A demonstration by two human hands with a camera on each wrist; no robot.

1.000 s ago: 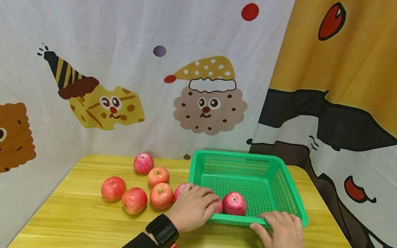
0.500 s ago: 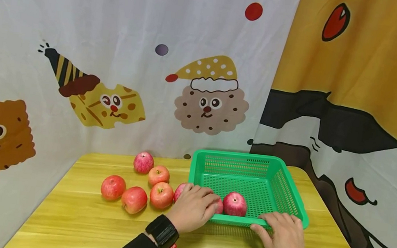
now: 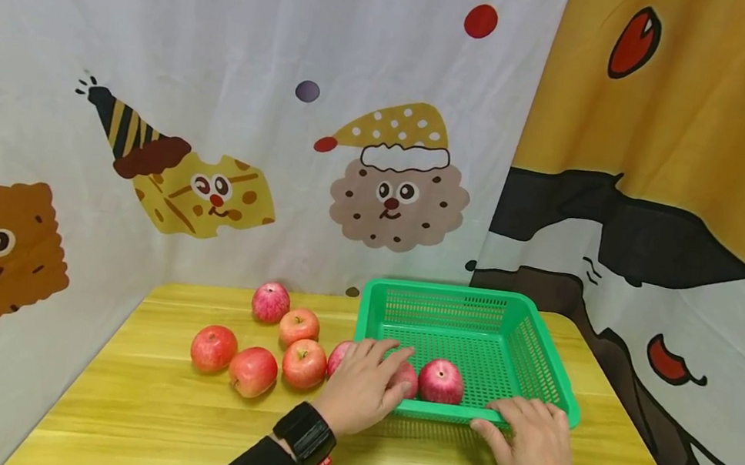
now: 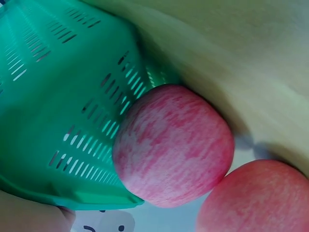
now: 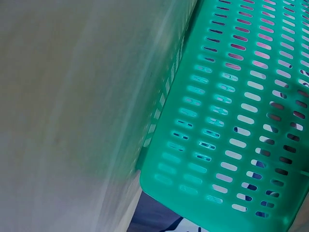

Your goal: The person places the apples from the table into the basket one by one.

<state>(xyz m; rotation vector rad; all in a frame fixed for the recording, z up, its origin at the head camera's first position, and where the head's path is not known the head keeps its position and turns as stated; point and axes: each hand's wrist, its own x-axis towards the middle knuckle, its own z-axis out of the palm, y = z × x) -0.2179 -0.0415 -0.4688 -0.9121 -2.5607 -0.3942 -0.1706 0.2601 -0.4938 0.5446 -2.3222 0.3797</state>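
The left hand (image 3: 357, 386) is over the front left corner of a green plastic basket (image 3: 438, 409), its fingers loosely extended. Right at its thumb and fingertips, a red apple (image 3: 406, 379) sits inside the basket, partly hidden by the hand. Beside that lies a second red apple (image 3: 441, 381). The right hand (image 3: 531, 446) grips the basket's front rim, thumb outside and fingers over the top. Just outside the left wall is a streaked apple (image 4: 174, 145), mostly covered by the left hand in the head view.
Several apples lie on the wooden table (image 3: 181, 426) left of the basket, among them a paler one (image 3: 304, 364) and one farthest back (image 3: 271, 302). A cartoon-printed curtain (image 3: 241, 53) hangs behind the table.
The left hand's fingers have lifted and straightened away from the apple inside the basket, so more of it shows. The right hand stays on the rim.
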